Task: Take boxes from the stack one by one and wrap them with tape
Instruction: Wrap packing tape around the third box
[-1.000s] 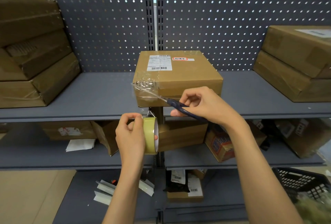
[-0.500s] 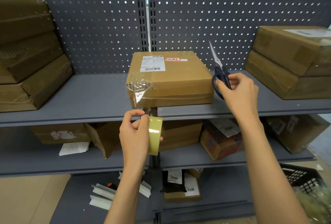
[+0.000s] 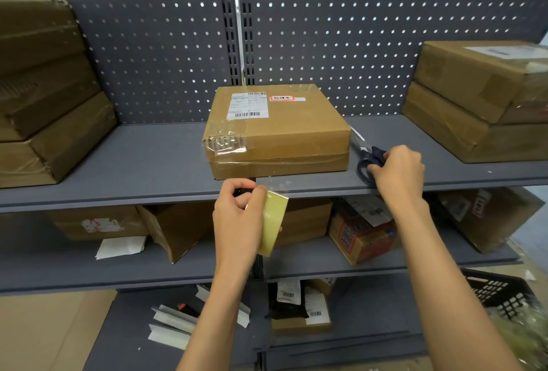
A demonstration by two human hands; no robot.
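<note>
A gray metal shelf (image 3: 142, 160) stands before a wall full of little holes. A flat, square cardboard box (image 3: 277, 130) sits on it, shiny tape crinkled at its corner. The left hand (image 3: 237, 216) curls round a yellowish tape roll (image 3: 272, 222). The right hand (image 3: 397, 169) grips dark-handled scissors (image 3: 366, 154) lying beside the box.

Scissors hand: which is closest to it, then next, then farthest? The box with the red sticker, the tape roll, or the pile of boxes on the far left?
From the right hand, which holds the scissors:
1. Box with the red sticker, just to its left on the same shelf.
2. Tape roll, lower left, in the left hand.
3. Pile of boxes, at the shelf's far left end.
</note>
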